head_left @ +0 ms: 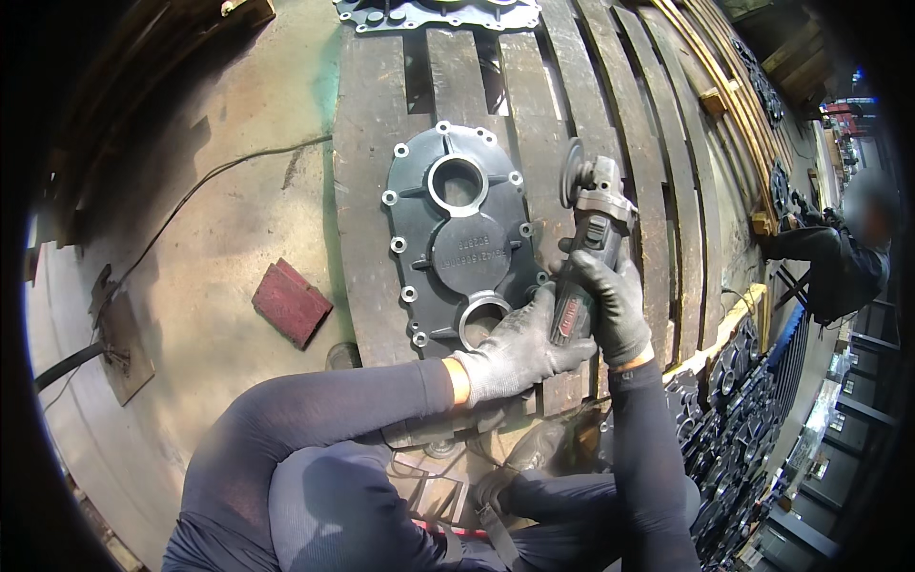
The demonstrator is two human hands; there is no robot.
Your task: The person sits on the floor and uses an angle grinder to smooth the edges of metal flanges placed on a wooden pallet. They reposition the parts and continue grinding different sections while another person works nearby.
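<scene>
Nearest were the dark sleeves [334, 400] of thin, smooth cloth. The left hand [519, 353], in a grey knitted glove, was closed around the lower end of the angle grinder [579, 286]. The right hand [615, 300], gloved the same way, was wrapped around its body from the other side. The grinder had a long dark grip, a grey metal head and a thin round disc [574, 173], seen almost edge-on; it was held just to the right of a casting [472, 253]. This casting was of smooth dark grey metal, with two bright-rimmed round openings, a raised disc between them and ringed holes along its edge. It lay flat on a slatted wooden pallet [376, 191], which was worn and stained. To the left, a rough dark red pad [293, 303] lay on the floor [248, 219]. On the right, many dark metal parts [724, 458] were packed closely; I could not tell if a container held them. Farther away lay a second casting [438, 14] and, at right, sat a co-worker [843, 267].
</scene>
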